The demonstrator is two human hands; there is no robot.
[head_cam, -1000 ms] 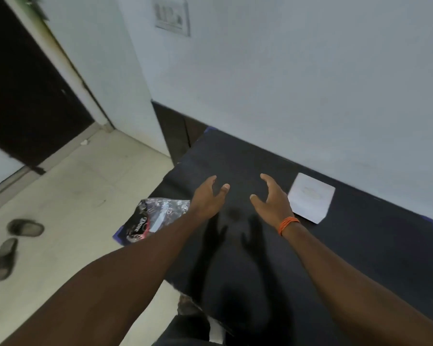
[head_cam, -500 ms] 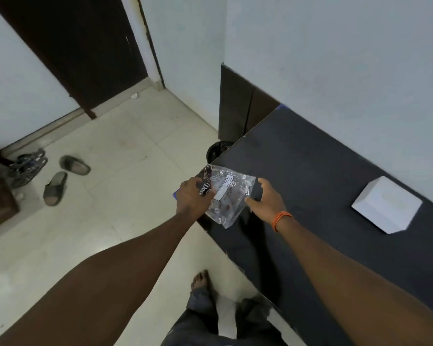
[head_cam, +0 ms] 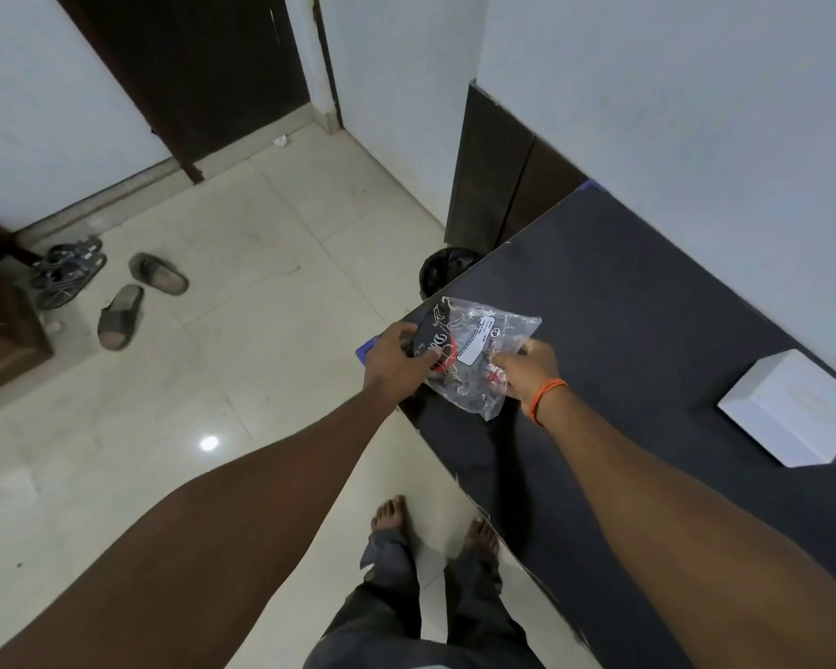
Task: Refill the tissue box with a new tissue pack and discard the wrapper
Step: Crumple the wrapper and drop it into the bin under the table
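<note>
Wrapper: your crinkled clear plastic wrapper (head_cam: 479, 357), over the dark tabletop (head_cam: 647, 330) corner.
Left hand (head_cam: 397, 362): your fingers pinch its left edge.
Right hand (head_cam: 527, 374): your fingers pinch its right edge.
Box: white square tissue box (head_cam: 792, 412), well apart.

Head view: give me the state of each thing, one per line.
Wrapper: crumpled, held over the table's corner.
Left hand: gripping the wrapper.
Right hand: gripping the wrapper.
Tissue box: lying on the table, untouched.
Bin: on the floor beside the table, top open.
</note>
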